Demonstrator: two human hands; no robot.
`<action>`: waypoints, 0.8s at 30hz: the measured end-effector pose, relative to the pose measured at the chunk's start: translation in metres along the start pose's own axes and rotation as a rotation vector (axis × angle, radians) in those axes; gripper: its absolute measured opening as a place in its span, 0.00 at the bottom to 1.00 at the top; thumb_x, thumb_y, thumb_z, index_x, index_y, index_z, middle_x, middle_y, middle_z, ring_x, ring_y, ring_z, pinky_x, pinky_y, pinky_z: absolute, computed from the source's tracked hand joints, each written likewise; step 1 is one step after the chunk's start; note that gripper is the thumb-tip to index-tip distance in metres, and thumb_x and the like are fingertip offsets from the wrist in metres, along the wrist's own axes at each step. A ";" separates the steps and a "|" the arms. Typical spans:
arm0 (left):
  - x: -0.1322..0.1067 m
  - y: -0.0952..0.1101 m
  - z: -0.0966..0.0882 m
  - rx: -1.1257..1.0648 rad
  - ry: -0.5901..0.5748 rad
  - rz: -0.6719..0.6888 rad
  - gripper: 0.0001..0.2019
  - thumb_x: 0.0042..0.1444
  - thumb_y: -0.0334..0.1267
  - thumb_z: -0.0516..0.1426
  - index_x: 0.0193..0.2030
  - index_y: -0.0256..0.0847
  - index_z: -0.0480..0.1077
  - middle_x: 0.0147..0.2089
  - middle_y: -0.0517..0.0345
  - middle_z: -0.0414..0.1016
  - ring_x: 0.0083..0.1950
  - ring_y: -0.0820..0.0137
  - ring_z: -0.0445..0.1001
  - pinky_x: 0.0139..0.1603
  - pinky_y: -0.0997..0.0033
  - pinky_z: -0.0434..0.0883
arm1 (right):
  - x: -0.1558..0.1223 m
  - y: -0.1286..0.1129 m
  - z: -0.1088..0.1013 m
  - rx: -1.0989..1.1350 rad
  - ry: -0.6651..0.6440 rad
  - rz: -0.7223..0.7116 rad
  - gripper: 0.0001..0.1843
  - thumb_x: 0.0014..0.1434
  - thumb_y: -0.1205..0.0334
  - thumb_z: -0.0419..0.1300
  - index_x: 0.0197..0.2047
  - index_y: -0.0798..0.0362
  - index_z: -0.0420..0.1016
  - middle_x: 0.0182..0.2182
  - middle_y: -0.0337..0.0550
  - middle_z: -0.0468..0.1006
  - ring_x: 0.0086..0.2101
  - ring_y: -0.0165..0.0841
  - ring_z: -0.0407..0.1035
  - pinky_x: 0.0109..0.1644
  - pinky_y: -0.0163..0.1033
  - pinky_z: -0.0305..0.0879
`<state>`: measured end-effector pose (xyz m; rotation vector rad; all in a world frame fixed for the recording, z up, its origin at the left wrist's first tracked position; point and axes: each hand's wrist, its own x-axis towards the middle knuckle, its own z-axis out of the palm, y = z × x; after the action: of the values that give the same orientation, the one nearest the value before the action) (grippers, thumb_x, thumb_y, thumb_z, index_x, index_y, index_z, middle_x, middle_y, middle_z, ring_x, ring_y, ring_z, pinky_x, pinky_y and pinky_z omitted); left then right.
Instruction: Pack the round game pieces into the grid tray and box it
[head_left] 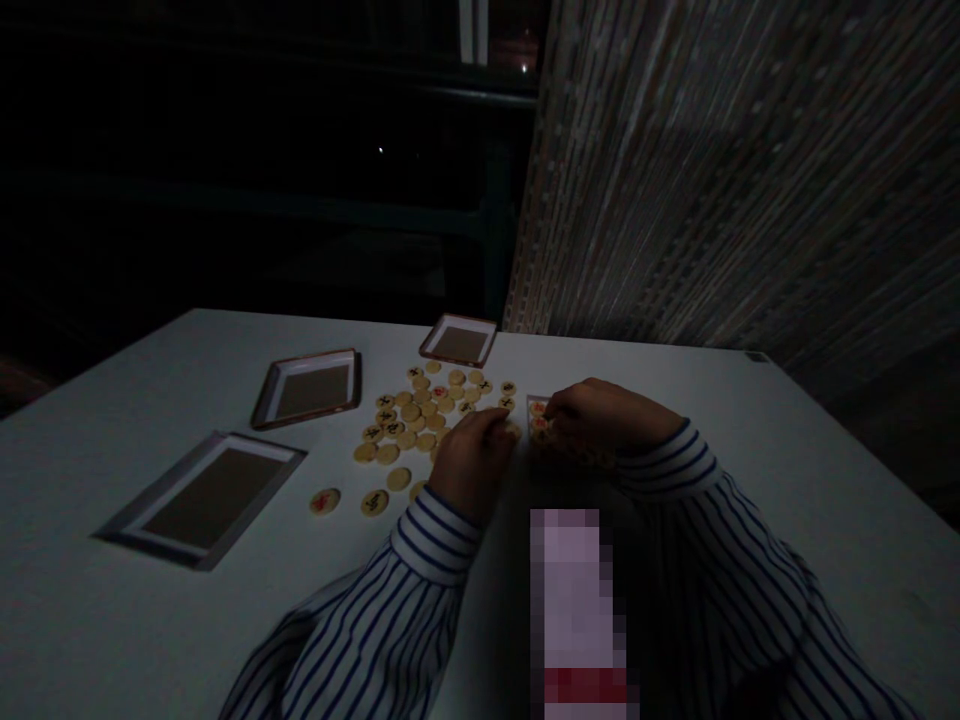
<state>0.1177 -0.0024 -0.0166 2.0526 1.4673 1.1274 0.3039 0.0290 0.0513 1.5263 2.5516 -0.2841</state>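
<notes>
Many round wooden xiangqi pieces (410, 411) lie in a loose heap on the white table, some showing black or red characters, others plain side up. My left hand (472, 455) is at the heap's right edge, its fingers closed on a xiangqi piece (512, 430) at the fingertips. Further right, my right hand (611, 415) reaches over a small box (532, 399) holding pieces with red characters (538, 422). The right fingers are curled down at those pieces; what is between them is hidden. Part of the box lies in shadow under that hand.
Three shallow trays, a near-left one (217, 495), a middle one (307, 388) and a far one (459, 341), stand around the heap on the white table (150, 400). A string curtain (675, 180) hangs behind on the right. A pixelated patch covers the front middle.
</notes>
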 end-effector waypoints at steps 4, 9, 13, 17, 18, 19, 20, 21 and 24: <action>0.003 -0.005 -0.010 -0.076 0.072 -0.078 0.13 0.50 0.36 0.54 0.42 0.37 0.71 0.37 0.53 0.76 0.36 0.69 0.74 0.41 0.66 0.71 | -0.004 0.000 -0.002 0.000 0.006 0.021 0.16 0.57 0.63 0.49 0.44 0.50 0.73 0.38 0.46 0.77 0.37 0.34 0.70 0.38 0.34 0.59; 0.007 -0.007 -0.025 -0.208 0.139 -0.188 0.15 0.48 0.40 0.56 0.42 0.37 0.72 0.35 0.54 0.76 0.35 0.69 0.74 0.39 0.68 0.72 | -0.006 0.002 -0.004 0.003 0.049 0.018 0.16 0.58 0.62 0.48 0.44 0.49 0.73 0.38 0.45 0.77 0.37 0.34 0.70 0.38 0.35 0.60; 0.010 -0.005 -0.039 -0.229 0.209 -0.222 0.15 0.47 0.42 0.57 0.40 0.37 0.72 0.35 0.54 0.77 0.37 0.68 0.74 0.40 0.69 0.71 | -0.011 0.001 -0.007 0.004 0.066 0.030 0.16 0.57 0.61 0.48 0.45 0.50 0.73 0.39 0.46 0.77 0.38 0.35 0.70 0.38 0.35 0.60; 0.008 -0.008 -0.055 -0.252 0.217 -0.218 0.15 0.46 0.43 0.58 0.39 0.37 0.73 0.38 0.53 0.77 0.38 0.67 0.74 0.43 0.67 0.71 | -0.014 0.000 -0.011 0.003 0.075 0.032 0.16 0.57 0.61 0.48 0.45 0.49 0.72 0.39 0.46 0.77 0.37 0.35 0.70 0.37 0.35 0.60; 0.007 -0.009 -0.059 -0.256 0.221 -0.213 0.15 0.46 0.43 0.58 0.39 0.37 0.73 0.38 0.53 0.77 0.38 0.67 0.74 0.43 0.67 0.71 | -0.015 0.000 -0.012 -0.001 0.076 0.032 0.16 0.57 0.60 0.48 0.45 0.50 0.72 0.39 0.46 0.76 0.37 0.34 0.70 0.37 0.35 0.60; 0.005 -0.011 -0.063 -0.250 0.219 -0.205 0.15 0.46 0.43 0.58 0.39 0.37 0.73 0.38 0.53 0.77 0.38 0.67 0.74 0.43 0.68 0.71 | -0.015 0.000 -0.012 -0.006 0.080 0.032 0.17 0.57 0.60 0.48 0.45 0.50 0.72 0.39 0.47 0.76 0.36 0.35 0.70 0.37 0.35 0.59; 0.003 -0.012 -0.067 -0.233 0.229 -0.196 0.14 0.47 0.43 0.58 0.38 0.37 0.73 0.37 0.54 0.77 0.38 0.68 0.74 0.42 0.69 0.71 | -0.016 0.000 -0.012 -0.012 0.086 0.029 0.17 0.58 0.60 0.47 0.46 0.50 0.72 0.39 0.47 0.76 0.36 0.35 0.70 0.36 0.35 0.59; 0.001 -0.014 -0.071 -0.208 0.241 -0.191 0.13 0.47 0.42 0.58 0.38 0.38 0.73 0.36 0.55 0.77 0.37 0.69 0.74 0.42 0.69 0.71 | -0.016 0.000 -0.012 -0.018 0.093 0.026 0.17 0.58 0.59 0.47 0.45 0.50 0.72 0.39 0.47 0.76 0.36 0.35 0.70 0.36 0.35 0.59; -0.006 -0.019 -0.078 -0.132 0.293 -0.164 0.10 0.47 0.41 0.58 0.34 0.38 0.73 0.34 0.57 0.77 0.35 0.71 0.74 0.40 0.72 0.71 | -0.016 -0.002 -0.012 -0.034 0.116 0.017 0.17 0.58 0.58 0.47 0.45 0.50 0.72 0.38 0.47 0.77 0.36 0.35 0.70 0.36 0.36 0.59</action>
<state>0.0439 -0.0116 0.0156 1.6990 1.6133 1.4599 0.3089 0.0176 0.0665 1.5957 2.6146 -0.1540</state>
